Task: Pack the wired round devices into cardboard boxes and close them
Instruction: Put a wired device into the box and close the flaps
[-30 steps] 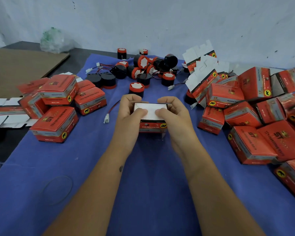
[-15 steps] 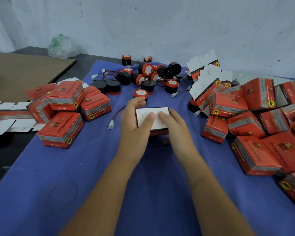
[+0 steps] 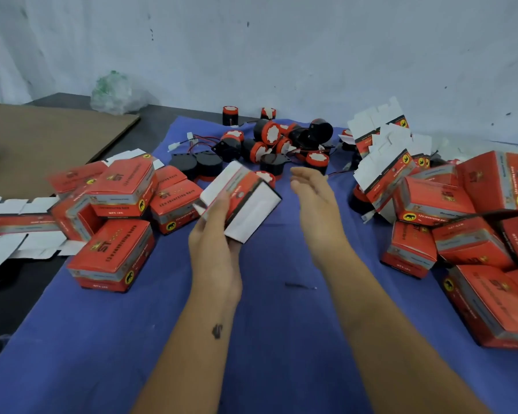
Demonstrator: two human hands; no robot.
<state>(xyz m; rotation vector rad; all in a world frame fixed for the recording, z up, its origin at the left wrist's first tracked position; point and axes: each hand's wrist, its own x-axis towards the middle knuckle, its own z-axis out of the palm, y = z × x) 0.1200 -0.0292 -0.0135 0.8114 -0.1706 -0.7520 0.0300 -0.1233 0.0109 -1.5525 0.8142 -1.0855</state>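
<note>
A pale, scuffed wall (image 3: pixel 311 55) with dark specks runs behind a dark table (image 3: pixel 9 306) spread with a blue cloth (image 3: pixel 281 339), while a flat brown cardboard sheet (image 3: pixel 42 141) lies at the table's far left corner beside a crumpled clear plastic bag (image 3: pixel 114 92)

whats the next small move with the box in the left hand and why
Probably set the box on the left pile: the left hand holds it lifted and tilted with its flaps apparently shut, while the right hand is open, free for another device.
</note>
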